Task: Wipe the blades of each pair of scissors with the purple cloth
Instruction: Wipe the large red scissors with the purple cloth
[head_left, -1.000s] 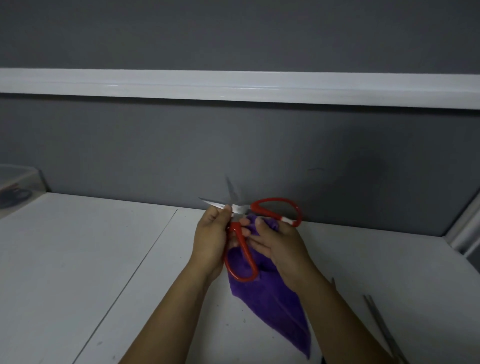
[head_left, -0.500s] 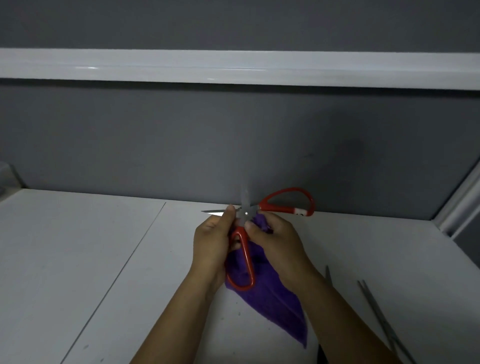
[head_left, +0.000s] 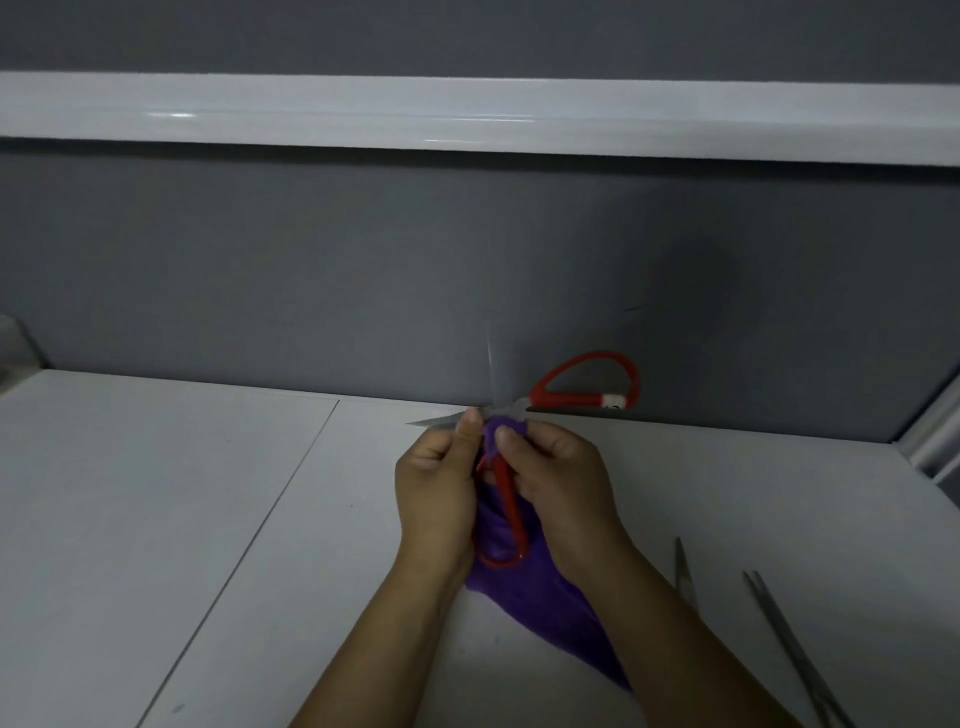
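Two hands work at the centre of the table (head_left: 208, 493): the left hand (head_left: 436, 483) pinches the red scissors (head_left: 566, 399) at the blade root, while the right hand (head_left: 561, 483) pinches the purple cloth (head_left: 545, 618), now bunched up over the pivot that was bare a moment ago, so wiping looks under way. One blade points to nine o'clock; the twelve o'clock blade is blurred. At four o'clock, other scissors (head_left: 779, 629) lie partly cut off.
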